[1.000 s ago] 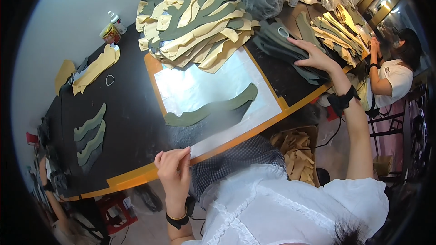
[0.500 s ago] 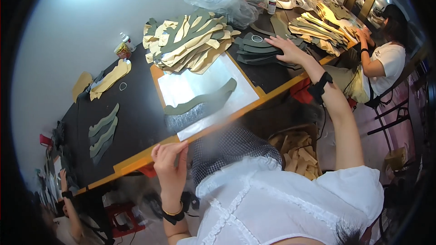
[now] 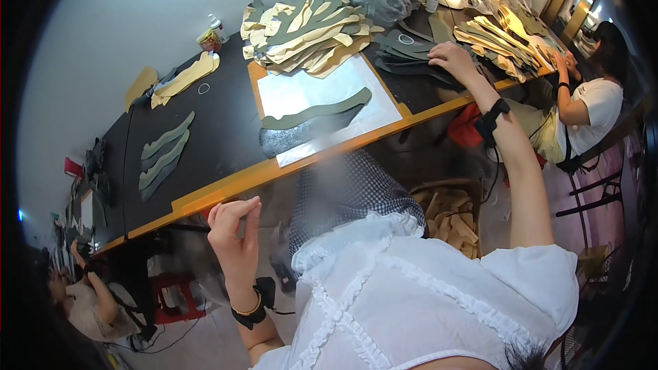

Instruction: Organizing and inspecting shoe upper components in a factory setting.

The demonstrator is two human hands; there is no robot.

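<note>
My right hand (image 3: 456,62) is at a pile of dark green cut pieces (image 3: 404,62), its fingers bent and closed at the upper pieces' edge; the fingertips are partly hidden. Off the table's front edge, my left hand (image 3: 235,233) is raised with thumb and fingertips pressed together, and nothing shows in them. Between the hands, a wavy olive-green strip (image 3: 319,111) lies along the upper edge of a dark, shiny piece (image 3: 288,138). Both rest on a white board (image 3: 377,113) with a yellowish border.
Behind the board stands a tall heap of cream and green cut pieces (image 3: 308,38). Several green strips (image 3: 164,157) and cream pieces (image 3: 185,82) lie left. Another person (image 3: 582,109) works at the right beside more pieces. A box of cream scraps (image 3: 452,223) sits below the table.
My right hand's spread fingers have drawn together at the dark green pile. My left hand has moved a little left and stays pinched. The whole view has shifted slightly.
</note>
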